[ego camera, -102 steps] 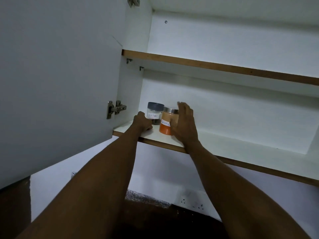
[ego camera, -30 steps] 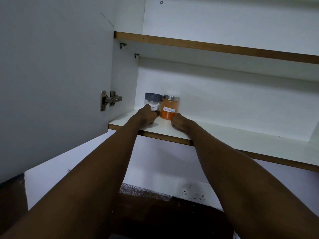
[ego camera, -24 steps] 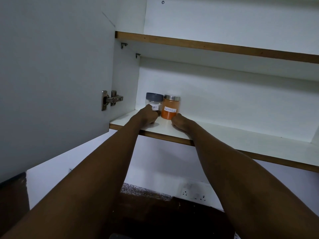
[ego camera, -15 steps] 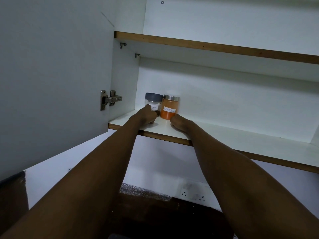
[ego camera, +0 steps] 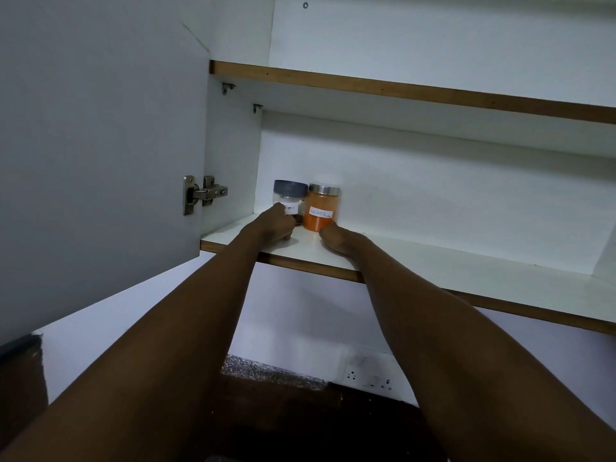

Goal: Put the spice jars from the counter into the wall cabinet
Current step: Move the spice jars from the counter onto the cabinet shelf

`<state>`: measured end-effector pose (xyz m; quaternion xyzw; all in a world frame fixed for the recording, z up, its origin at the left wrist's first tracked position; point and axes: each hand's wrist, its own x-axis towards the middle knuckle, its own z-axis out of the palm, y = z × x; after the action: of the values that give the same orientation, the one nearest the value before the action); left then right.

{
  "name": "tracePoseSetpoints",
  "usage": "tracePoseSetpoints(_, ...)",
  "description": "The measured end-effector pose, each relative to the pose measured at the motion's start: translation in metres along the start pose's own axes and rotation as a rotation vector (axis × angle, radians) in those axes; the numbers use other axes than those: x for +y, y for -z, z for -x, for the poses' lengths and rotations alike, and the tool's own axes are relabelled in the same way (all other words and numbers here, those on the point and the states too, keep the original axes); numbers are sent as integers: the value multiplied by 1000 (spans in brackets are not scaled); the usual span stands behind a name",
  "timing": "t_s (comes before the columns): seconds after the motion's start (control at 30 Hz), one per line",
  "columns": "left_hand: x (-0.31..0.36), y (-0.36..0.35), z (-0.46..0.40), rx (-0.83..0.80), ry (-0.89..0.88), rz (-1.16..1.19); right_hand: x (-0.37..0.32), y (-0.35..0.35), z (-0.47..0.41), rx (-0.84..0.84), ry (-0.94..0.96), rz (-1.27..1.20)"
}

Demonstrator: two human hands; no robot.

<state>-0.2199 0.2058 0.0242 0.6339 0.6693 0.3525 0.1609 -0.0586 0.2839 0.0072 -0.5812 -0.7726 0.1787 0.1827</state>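
Two spice jars stand side by side at the back left of the wall cabinet's lower shelf [ego camera: 466,261]. One is a clear jar with a grey lid [ego camera: 290,194] and a white label, holding dark spice. The other is an orange-powder jar with a metal lid [ego camera: 322,211] and a handwritten label. My left hand [ego camera: 273,225] is curled against the grey-lidded jar's lower left side and covers part of it. My right hand [ego camera: 340,239] rests on the shelf with its fingers curled, its knuckles touching the orange jar's base.
The cabinet door [ego camera: 100,128] hangs open on the left, its hinge [ego camera: 204,193] close to my left arm. An upper shelf [ego camera: 400,90] runs above. Below are a white wall with a socket [ego camera: 366,378] and a dark counter [ego camera: 300,425].
Earlier my right hand was open around the orange jar; it has since dropped to the shelf at the jar's base. Over the last second both hands and jars stay still.
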Motion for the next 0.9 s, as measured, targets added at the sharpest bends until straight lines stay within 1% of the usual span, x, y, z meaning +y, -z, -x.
tracePoseSetpoints(0.17,-2,-2,-1,53,-12,14,2,-1,0,8,-44,5)
tracePoseSetpoints(0.27,-3,-6,-1,114,-43,20,1,-4,12,109,-133,109)
tracePoseSetpoints(0.37,-2,-9,4,187,-93,-81,-6,-8,33,182,-127,106)
tracePoseSetpoints(0.5,11,-22,39,148,-145,-298,-14,-2,75,206,-91,115)
tracePoseSetpoints(0.53,12,-26,54,183,-158,-363,-17,-2,93,206,-62,121)
tracePoseSetpoints(0.57,10,-33,69,274,-195,-427,-16,-4,113,239,11,158)
tracePoseSetpoints(0.6,9,-42,87,375,-255,-455,-11,-7,135,312,120,223)
tracePoseSetpoints(0.63,5,-56,105,459,-332,-462,1,-15,158,420,229,278)
tracePoseSetpoints(0.67,1,-75,129,535,-417,-387,17,-29,185,530,345,287)
tracePoseSetpoints(0.7,-1,-89,145,566,-490,-267,26,-38,201,582,449,230)
tracePoseSetpoints(0.73,-2,-133,174,484,-561,-127,63,-57,235,573,467,135)
tracePoseSetpoints(0.77,-6,-153,191,442,-592,-4,78,-70,250,560,472,21)
tracePoseSetpoints(0.83,-21,-205,229,346,-546,143,116,-98,288,485,339,-122)
tracePoseSetpoints(0.9,-26,-277,281,110,-484,207,181,-129,338,417,162,-116)
